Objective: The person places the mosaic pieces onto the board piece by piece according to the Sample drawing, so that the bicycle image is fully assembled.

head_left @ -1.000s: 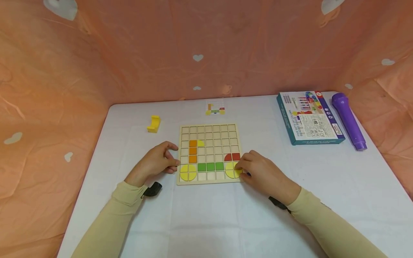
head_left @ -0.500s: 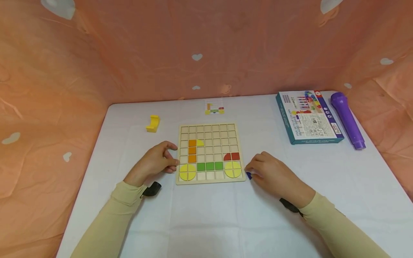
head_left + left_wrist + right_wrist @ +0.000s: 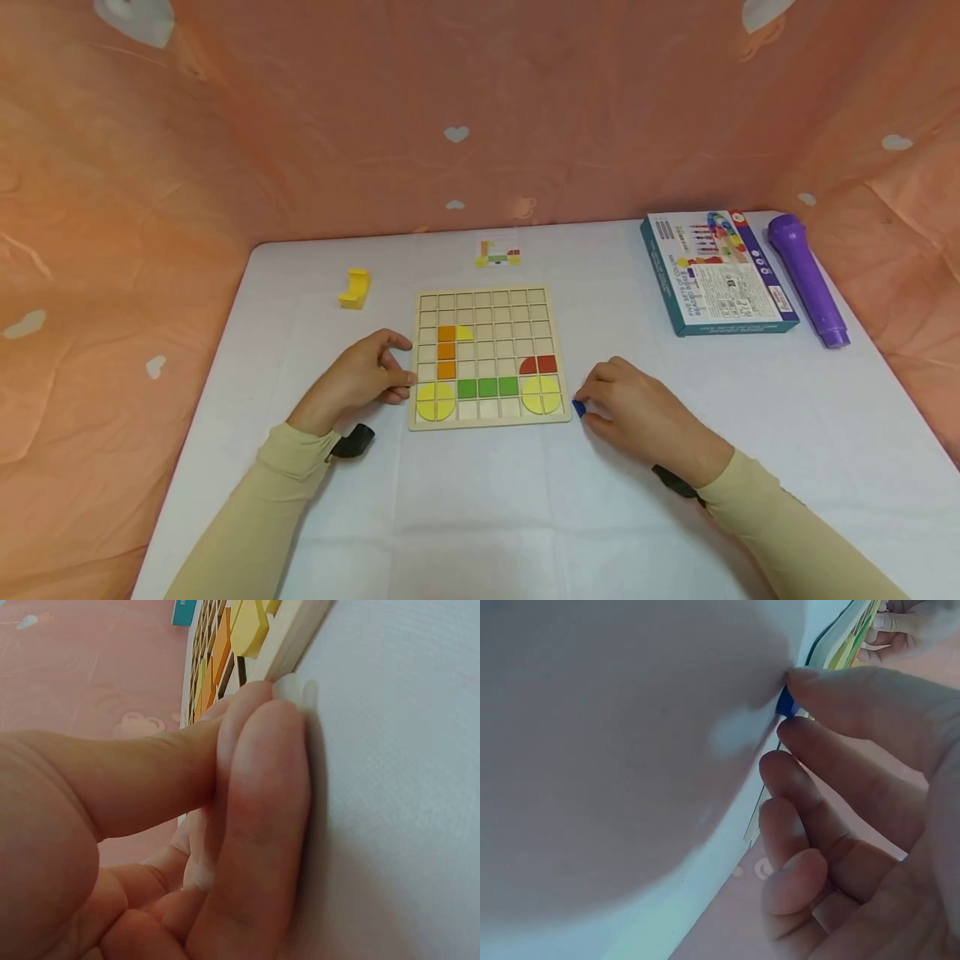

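Observation:
A wooden grid board (image 3: 487, 423) lies flat on the table with orange, yellow, green and red tiles set in several of its cells. The left hand (image 3: 360, 379) rests at the board's left edge, thumb and index fingertip against the rim, fingers relaxed. To the right of the board, the right hand (image 3: 637, 412) pinches a small blue tile (image 3: 579, 408) between thumb and index finger, close to the cloth. In the right wrist view the same blue tile (image 3: 787, 703) shows between the fingertips, mostly covered; its full shape is hidden.
Behind the board lies a small pattern card (image 3: 497, 250). A yellow L-shaped block (image 3: 355, 289) stands to the back left. At the back right are a boxed toy (image 3: 720, 275) and a purple microphone-shaped object (image 3: 810, 283). Orange cloth walls enclose the white-covered table.
The right hand has moved right, off the board's lower right corner, uncovering the yellow circle there, and holds the blue tile beside the board. The left hand has stayed put.

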Tool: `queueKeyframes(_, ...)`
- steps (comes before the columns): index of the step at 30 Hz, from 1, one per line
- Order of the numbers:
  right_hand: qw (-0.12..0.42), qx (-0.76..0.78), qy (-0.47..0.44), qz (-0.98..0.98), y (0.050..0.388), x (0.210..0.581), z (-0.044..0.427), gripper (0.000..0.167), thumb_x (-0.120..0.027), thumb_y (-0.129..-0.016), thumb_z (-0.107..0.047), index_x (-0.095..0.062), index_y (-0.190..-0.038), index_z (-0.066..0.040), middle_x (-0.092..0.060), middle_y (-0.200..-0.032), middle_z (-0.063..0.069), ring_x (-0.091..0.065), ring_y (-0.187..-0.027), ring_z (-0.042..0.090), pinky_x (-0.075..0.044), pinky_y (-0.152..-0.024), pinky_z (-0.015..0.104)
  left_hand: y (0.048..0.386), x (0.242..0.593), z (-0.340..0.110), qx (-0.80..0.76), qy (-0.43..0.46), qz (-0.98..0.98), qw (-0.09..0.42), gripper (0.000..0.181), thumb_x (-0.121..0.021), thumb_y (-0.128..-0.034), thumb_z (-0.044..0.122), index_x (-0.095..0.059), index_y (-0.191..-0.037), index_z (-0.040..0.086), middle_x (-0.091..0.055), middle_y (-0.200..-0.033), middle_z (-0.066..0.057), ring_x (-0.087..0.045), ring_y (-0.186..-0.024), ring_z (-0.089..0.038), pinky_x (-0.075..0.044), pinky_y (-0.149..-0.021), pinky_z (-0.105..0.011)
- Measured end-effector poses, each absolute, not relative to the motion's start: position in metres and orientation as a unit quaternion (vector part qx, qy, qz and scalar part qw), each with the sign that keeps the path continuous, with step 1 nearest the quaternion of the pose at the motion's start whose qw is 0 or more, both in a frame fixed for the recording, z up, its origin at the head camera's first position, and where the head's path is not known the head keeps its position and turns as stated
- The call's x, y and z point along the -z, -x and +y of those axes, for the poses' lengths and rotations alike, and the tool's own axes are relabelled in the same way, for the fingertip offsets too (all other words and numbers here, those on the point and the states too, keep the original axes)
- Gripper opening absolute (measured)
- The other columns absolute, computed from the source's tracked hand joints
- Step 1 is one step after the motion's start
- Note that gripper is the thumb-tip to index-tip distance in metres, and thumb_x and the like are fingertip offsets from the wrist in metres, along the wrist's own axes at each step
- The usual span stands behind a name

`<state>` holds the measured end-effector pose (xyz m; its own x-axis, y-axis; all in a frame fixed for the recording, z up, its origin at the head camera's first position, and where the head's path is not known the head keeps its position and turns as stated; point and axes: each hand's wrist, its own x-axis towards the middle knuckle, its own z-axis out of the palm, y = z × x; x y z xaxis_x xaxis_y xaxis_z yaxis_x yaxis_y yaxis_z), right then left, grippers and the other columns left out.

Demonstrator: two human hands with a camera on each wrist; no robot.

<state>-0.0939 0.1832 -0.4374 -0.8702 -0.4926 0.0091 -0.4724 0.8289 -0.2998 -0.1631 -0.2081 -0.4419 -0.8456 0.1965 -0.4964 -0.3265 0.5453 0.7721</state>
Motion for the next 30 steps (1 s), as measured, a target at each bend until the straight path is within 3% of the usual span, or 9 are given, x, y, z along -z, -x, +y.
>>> queueKeyframes(10,0.032,0.158,0.259,0.952,0.093,0.4373,0.1835,0.024,-0.093,-0.083,-0.01,-0.084,-0.106,-0.009,-0.072,-0.104,0.0,-0.063,-0.101,0.017,-0.065,-0.083,0.034,0.1625,0.4405,-0.2083,-0.471,0.04,0.837,0.276,0.056,-0.081,-0.0976,0.007,-0.051,-0.145,0.005,-0.065,-0.097,-0.015,-0.076,-0.076,-0.018,-0.068,-0.072,-0.028)
queueKeyframes(18,0.026,0.141,0.241,0.96,0.0928,0.4337,0.1885,0.024,-0.095,-0.084,-0.022,-0.083,-0.101,-0.011,-0.072,-0.102,0.0,-0.063,-0.102,0.018,-0.065,-0.086,0.039,0.1632,0.4394,-0.2081,-0.474,0.033,0.836,0.275,0.056,-0.08,-0.0975,0.007,-0.051,-0.145,0.003,-0.065,-0.097,-0.015,-0.076,-0.075,-0.017,-0.068,-0.072,-0.028)
queueKeyframes(25,0.031,0.154,0.262,0.952,0.0948,0.4335,0.1905,0.023,-0.09,-0.085,-0.009,-0.083,-0.106,-0.011,-0.073,-0.104,-0.001,-0.064,-0.101,0.017,-0.065,-0.085,0.038,0.1632,0.4395,-0.2087,-0.473,0.035,0.837,0.275,0.056,-0.08,-0.0978,0.006,-0.051,-0.145,0.003,-0.065,-0.097,-0.015,-0.076,-0.075,-0.017,-0.068,-0.072,-0.028)
queueKeyframes(30,0.023,0.139,0.265,0.954,0.095,0.4366,0.1913,0.02,-0.09,-0.084,-0.01,-0.083,-0.103,-0.011,-0.073,-0.102,-0.001,-0.062,-0.099,0.017,-0.064,-0.083,0.037,0.1628,0.4391,-0.2075,-0.473,0.035,0.836,0.276,0.057,-0.08,-0.0978,0.006,-0.05,-0.146,0.003,-0.064,-0.097,-0.015,-0.075,-0.075,-0.017,-0.067,-0.071,-0.028)
